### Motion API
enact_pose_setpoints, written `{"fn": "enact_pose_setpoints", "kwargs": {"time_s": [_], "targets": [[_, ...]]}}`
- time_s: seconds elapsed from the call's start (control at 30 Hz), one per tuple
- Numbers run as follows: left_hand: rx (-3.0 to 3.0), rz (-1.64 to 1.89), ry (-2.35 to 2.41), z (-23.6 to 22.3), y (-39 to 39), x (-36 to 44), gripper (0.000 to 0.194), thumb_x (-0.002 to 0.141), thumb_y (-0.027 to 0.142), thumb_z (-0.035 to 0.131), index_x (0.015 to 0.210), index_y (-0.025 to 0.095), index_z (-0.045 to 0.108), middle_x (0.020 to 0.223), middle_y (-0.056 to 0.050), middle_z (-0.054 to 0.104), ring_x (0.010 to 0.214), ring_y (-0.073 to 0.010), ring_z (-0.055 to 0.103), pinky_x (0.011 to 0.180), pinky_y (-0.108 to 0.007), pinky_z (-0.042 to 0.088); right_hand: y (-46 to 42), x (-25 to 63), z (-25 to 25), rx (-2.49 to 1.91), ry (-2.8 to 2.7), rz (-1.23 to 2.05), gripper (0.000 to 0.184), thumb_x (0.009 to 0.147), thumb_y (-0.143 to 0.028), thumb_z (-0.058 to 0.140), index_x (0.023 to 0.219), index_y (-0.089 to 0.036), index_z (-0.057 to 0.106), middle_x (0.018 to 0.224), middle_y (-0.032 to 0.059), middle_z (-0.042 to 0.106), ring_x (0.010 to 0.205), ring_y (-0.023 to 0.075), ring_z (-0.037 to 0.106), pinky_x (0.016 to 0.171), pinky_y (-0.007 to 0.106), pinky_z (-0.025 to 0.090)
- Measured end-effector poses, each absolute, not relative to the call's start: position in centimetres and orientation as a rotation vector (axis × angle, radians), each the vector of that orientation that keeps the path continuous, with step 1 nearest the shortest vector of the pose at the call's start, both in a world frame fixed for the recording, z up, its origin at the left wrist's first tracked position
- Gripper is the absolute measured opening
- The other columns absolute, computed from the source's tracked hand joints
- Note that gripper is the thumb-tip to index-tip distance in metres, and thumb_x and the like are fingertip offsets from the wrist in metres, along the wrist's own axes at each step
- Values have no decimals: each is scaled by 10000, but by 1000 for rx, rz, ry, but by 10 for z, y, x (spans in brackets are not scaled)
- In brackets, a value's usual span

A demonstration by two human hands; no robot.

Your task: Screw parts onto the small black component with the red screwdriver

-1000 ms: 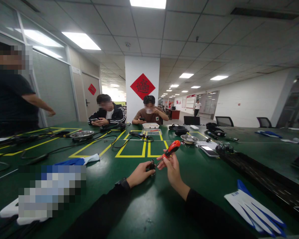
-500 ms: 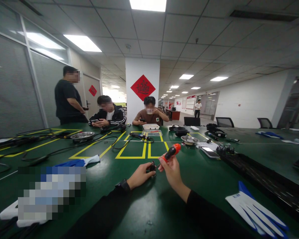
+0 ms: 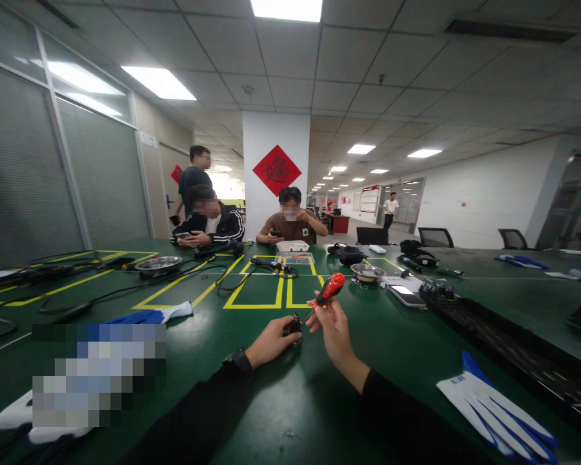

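Between thumb and fingers, my left hand [image 3: 272, 342] grips a small dark metal cylindrical part [image 3: 296, 328], which stands upright on the green table [image 3: 290, 394]. My right hand [image 3: 336, 329] is closed on a screwdriver [image 3: 330, 289] with a red and black handle, just right of the part. The handle tilts up and to the right. The screwdriver's thin shaft points down towards the metal part; whether its tip touches the part cannot be made out.
White and blue gloves [image 3: 496, 410] lie at right, beside a long black tray [image 3: 508, 349]. A phone [image 3: 407, 296] and metal bowl [image 3: 368, 272] are beyond. Another bowl [image 3: 159, 265] and black cables [image 3: 101, 298] lie left. People [image 3: 290, 226] sit across the table.
The screwdriver handle has shifted slightly left and down and stands a bit more upright. My left hand and the part stay put. A standing person in the background has moved right.
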State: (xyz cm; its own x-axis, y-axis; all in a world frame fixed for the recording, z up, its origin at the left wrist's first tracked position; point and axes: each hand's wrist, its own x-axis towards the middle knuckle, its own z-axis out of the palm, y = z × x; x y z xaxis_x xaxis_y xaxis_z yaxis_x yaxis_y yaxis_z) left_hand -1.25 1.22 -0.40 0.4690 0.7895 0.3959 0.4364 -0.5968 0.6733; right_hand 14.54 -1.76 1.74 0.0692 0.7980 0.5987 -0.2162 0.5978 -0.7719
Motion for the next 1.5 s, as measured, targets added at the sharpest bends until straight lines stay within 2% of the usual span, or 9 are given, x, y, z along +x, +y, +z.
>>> {"fn": "enact_pose_setpoints", "kwargs": {"time_s": [0.17,0.33,0.43,0.6,0.77,1.03,1.5], "targets": [[2246,957,1042,-4,12,-13,238,759,290,535,931,140,603,864,-40,643,771,-173,566,711,-254,425,-14,145,16,-629,-1230,719,282,735,-275,618,987,-198,516,941,40,602,651,111,575,473,188,471],[2223,959,1009,-4,13,-13,248,761,287,533,953,145,600,890,-41,641,794,-177,569,723,-259,431,-14,145,21,-546,-1232,800,182,753,-291,602,849,-194,482,806,21,611,582,123,582,436,215,489],[2211,963,1008,-4,14,-12,257,758,287,537,960,141,601,904,-47,642,807,-182,569,736,-266,434,-15,146,23,-503,-1234,893,246,768,-300,584,946,-214,437,814,15,614,578,140,605,446,261,531],[2212,971,1005,-6,13,-12,251,762,293,532,949,142,603,888,-47,642,805,-180,569,737,-268,436,-20,146,22,-419,-1250,932,336,828,-283,479,1144,-242,372,953,36,591,684,146,623,602,342,572],[2230,959,1021,-5,13,-12,252,761,289,529,946,134,603,865,-42,639,787,-174,564,726,-267,435,-22,143,19,-497,-1286,829,431,826,-290,491,1229,-250,343,987,47,579,718,140,614,582,290,560],[2263,958,1044,-5,14,-12,240,752,295,536,913,135,613,844,-40,644,773,-179,569,710,-262,433,-22,141,16,-516,-1291,787,457,816,-298,525,1233,-226,354,862,31,619,680,141,627,615,289,544],[2215,967,998,-3,13,-12,305,751,274,544,1017,136,601,936,-54,647,818,-189,572,749,-274,428,-22,140,16,-549,-1293,784,436,818,-281,532,1219,-232,369,866,25,611,681,141,624,630,297,537]]}}
